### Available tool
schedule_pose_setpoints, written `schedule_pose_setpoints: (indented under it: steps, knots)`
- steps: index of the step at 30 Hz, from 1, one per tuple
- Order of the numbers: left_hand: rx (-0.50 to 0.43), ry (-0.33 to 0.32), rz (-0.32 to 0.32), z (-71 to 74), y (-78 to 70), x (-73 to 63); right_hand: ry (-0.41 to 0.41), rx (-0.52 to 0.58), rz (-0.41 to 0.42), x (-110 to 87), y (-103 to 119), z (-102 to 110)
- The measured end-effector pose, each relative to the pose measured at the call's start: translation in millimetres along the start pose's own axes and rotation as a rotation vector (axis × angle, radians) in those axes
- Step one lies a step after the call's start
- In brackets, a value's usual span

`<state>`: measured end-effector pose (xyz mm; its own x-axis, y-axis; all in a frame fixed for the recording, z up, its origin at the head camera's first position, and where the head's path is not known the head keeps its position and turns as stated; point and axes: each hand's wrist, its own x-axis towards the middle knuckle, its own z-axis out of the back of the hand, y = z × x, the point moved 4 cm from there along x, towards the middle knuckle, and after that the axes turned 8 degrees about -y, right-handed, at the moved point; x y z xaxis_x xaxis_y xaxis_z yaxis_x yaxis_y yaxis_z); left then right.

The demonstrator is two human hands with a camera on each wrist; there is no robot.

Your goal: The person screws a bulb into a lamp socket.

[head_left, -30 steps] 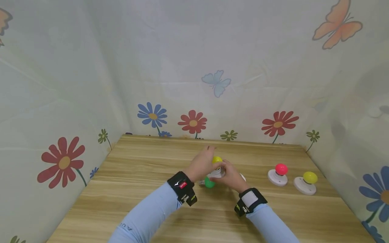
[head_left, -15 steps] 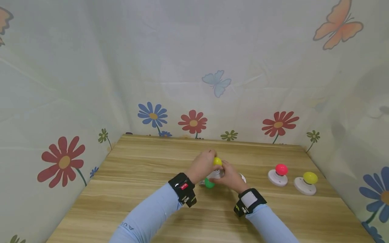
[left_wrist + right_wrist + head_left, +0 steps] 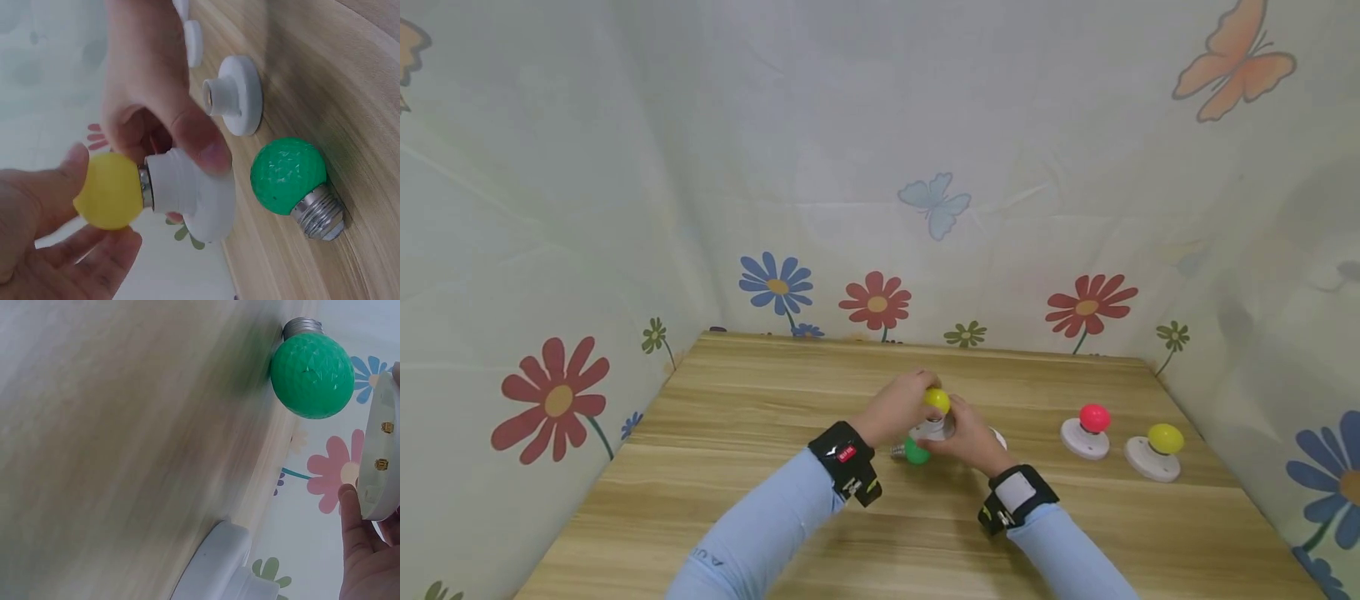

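Observation:
In the head view my left hand point(image 3: 897, 410) pinches a yellow light bulb point(image 3: 937, 401) from above, fingers and thumb round the globe. My right hand point(image 3: 973, 437) grips the white lamp socket point(image 3: 212, 203) under it by its round base. The bulb's end sits in the socket's mouth, with a narrow band of metal thread showing in the left wrist view. The base's hollow underside point(image 3: 381, 450), with brass contacts, faces the right wrist camera. A green bulb point(image 3: 289, 177) with a silver screw end lies on the table just below the hands.
Another white socket point(image 3: 242, 94), without a bulb, stands on the wooden table point(image 3: 760, 517) beside the right hand. Farther right are two sockets with bulbs, one red point(image 3: 1094, 418) and one yellow point(image 3: 1166, 438). A flowered cloth point(image 3: 820, 167) hangs behind the table.
The left hand's fingers, raised over the yellow bulb a second ago, have come down and turned round its globe. The right hand and the socket stay nearly in place.

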<state>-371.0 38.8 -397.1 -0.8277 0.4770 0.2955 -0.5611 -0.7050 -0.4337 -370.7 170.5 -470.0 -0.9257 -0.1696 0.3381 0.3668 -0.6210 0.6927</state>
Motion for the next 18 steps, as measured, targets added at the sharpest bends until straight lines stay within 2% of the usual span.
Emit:
schedule_pose_setpoints:
  steps: [5,9,12,18]
  knots:
    - [-0.088,0.063,-0.108,-4.1,13.2,4.5,0.011,0.024,0.007,0.0,-2,1]
    - [-0.117,0.112,-0.19,-6.9,16.5,5.6,0.02,0.042,0.02,0.1,-2,3]
    - [-0.131,0.121,-0.197,-8.6,16.6,4.9,0.022,0.035,0.034,0.1,-1,2]
    - [-0.097,0.085,-0.184,-14.1,17.2,3.8,0.004,0.005,0.05,-1.2,0,2]
